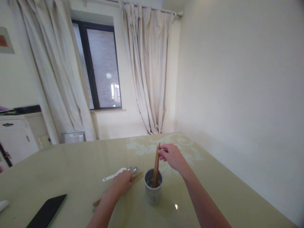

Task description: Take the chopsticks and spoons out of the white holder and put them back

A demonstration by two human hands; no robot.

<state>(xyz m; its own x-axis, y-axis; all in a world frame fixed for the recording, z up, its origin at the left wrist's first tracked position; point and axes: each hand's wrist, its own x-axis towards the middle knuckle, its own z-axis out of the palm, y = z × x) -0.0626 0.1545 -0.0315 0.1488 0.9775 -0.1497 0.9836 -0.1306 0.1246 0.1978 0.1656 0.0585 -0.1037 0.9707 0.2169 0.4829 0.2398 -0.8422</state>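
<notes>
Head view: glossy table (71, 164), curtained window (102, 66).

left hand (121, 184) lies low, palm down, fingers curled. right hand (172, 156) is raised, fingertips pinched, forearm stretched forward.

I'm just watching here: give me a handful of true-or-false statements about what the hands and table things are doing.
1. The right hand pinches the tops of wooden chopsticks standing in the holder. True.
2. The holder lies tipped on its side. False: it stands upright on the table.
3. The left hand rests on utensils lying beside the holder. True.
4. The white spoon is inside the holder. False: it lies on the table.
5. A dark phone lies right of the holder. False: it lies far to the left.
</notes>
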